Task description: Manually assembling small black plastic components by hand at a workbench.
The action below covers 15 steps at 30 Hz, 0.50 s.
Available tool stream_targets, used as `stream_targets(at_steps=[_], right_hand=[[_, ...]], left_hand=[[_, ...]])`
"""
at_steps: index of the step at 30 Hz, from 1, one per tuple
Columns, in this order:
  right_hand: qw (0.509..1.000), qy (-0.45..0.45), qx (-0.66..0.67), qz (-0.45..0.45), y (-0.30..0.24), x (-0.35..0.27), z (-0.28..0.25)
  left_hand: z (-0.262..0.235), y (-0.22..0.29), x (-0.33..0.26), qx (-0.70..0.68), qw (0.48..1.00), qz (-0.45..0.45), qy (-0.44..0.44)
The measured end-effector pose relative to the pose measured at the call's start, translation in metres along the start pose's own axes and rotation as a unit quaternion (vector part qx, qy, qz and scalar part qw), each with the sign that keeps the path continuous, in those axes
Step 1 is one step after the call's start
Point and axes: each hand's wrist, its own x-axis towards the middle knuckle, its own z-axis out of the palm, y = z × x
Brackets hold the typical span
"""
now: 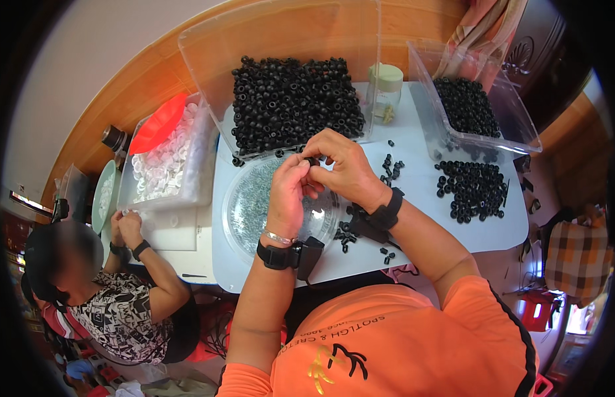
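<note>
The left hand (287, 186) has its thumb and fingertips drawn together around a small dark piece, apparently black plastic (312, 161), while the right hand (342, 164) pinches the same piece from the other side; the piece sits between the two sets of fingertips, mostly covered, so its exact shape cannot be told; the two-handed pinch probably steadies something so small.

Just below the hands lies a round, shallow, clear plastic dish (226, 210) of tiny translucent greenish bits (251, 202), seemingly set there for short reach; beside the right wrist, small black angular parts (347, 233) lie loose on the pale blue-white tabletop (420, 246), perhaps scattered thinly so that single ones can be picked up.

Beyond the hands stands a large clear plastic bin (281, 36) with a heap of black ring-shaped pieces (297, 99), its walls likely stopping them from rolling off; to the right of the right hand, similar black rings (473, 192) spread in one patch near a smaller clear bin (519, 135); well to the left of the left hand, a co-worker's hands (129, 228) meet by a translucent tub (203, 159) of white pieces (159, 165).
</note>
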Motion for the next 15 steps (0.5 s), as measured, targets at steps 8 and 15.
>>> stream_targets(at_steps=[8,15], right_hand=[[0.997,-0.038,-0.034,0.05,0.0,0.002,-0.008],[0.937,-0.231,-0.24,-0.105,0.01,-0.013,0.0]], left_hand=[[-0.015,-0.001,0.002,-0.012,0.995,0.05,0.082],[-0.018,-0.001,0.003,-0.085,0.984,0.085,0.129]])
